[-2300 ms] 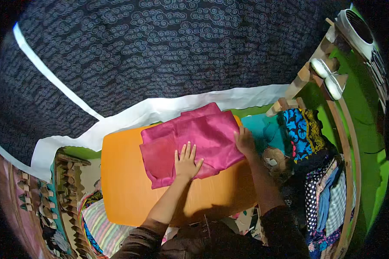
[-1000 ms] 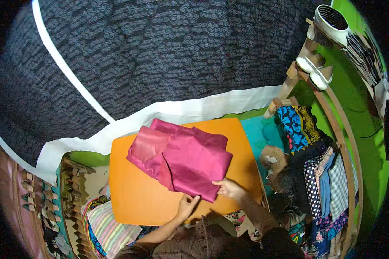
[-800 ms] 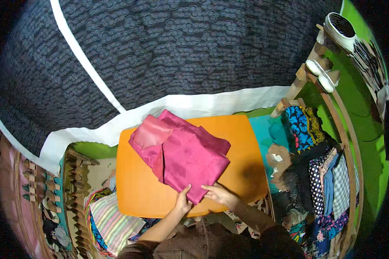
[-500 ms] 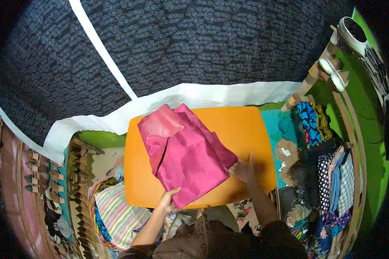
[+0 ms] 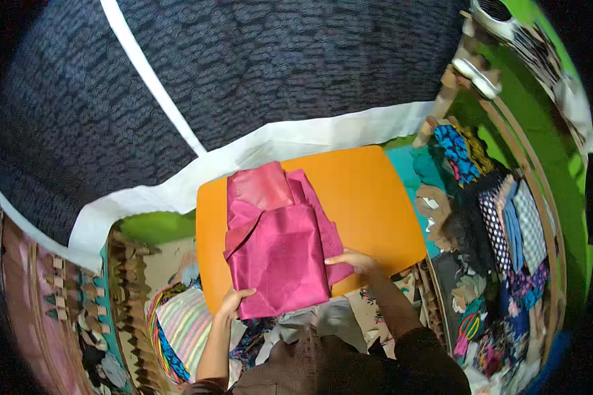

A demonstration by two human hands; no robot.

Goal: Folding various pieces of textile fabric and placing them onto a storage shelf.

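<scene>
Magenta cloth, folded into a loose oblong, lies over the left part of an orange tabletop, spanning the gap between both grips. Left hand: grasping the near left corner, thumb on top, fingers mostly hidden. Right hand: pinching the right edge, farther from the body than the left grip — thumb over the fabric, other fingertips out of sight. Firmness of either hold: cannot tell. Ahead of the grips, at the cloth's far end, a paler pink panel faces up. Left of the left hand and nearer the body: striped cloth. Well right of the right hand — polka-dot cloth beside checked cloth.
</scene>
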